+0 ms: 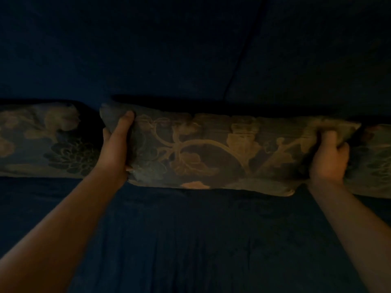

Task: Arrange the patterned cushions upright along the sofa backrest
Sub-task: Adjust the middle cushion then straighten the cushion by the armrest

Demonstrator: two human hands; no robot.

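Note:
In dim light a patterned cushion (215, 153) with tan floral scrolls stands upright against the dark blue sofa backrest (148, 56). My left hand (116, 144) grips its left edge, thumb over the top corner. My right hand (330, 157) clutches its right upper corner, bunching the fabric. A second patterned cushion (42, 140) leans against the backrest at the left, apart from my left hand. A third patterned cushion (374, 161) shows partly at the right edge, behind my right hand.
The dark blue sofa seat (201, 240) stretches below the cushions between my forearms. A seam (243, 49) splits the backrest into two panels above the middle cushion.

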